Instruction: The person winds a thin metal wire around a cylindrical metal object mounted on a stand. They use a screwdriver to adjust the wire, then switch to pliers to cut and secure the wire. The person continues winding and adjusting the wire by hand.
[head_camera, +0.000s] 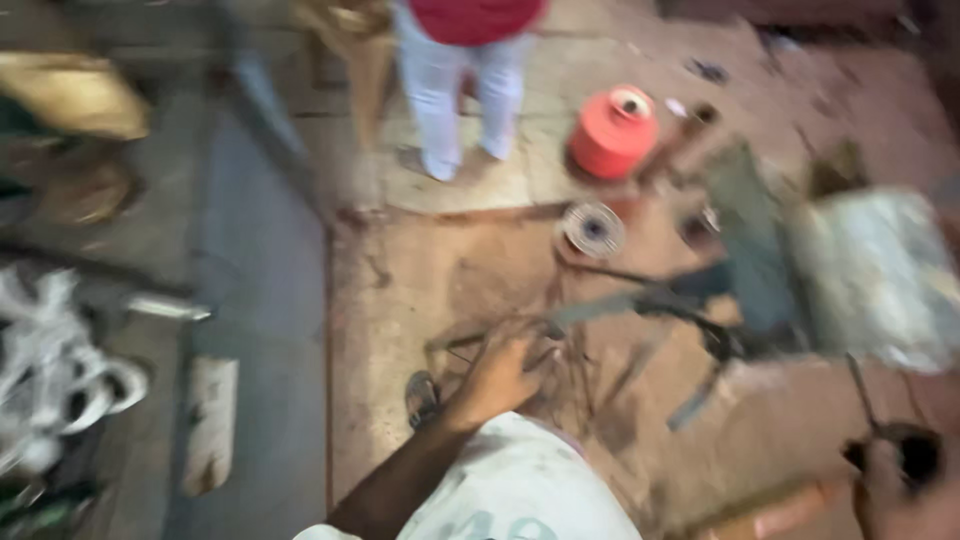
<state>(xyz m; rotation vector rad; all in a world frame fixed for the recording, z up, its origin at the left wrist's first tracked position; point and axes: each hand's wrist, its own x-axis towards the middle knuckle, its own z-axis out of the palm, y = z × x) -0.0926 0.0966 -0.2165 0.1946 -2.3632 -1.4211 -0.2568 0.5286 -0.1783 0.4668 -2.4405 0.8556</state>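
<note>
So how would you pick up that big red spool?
Probably from above. The red spool stands upright on the floor, wider at the bottom and narrower at the top, so fingers could wrap round the narrow upper part just under the pale top end. The near side looks free; a reddish rod lies close on its right. The picture is blurry, so that's a best guess.

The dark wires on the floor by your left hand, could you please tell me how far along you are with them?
Nothing looks finished: the picture is blurred. In hand: the left hand reaches into a tangle of dark wires on the floor, and the right hand grips a dark tool. Left over: the red spool, the small wire reel and the grey metal frame lie untouched beyond them.
</note>
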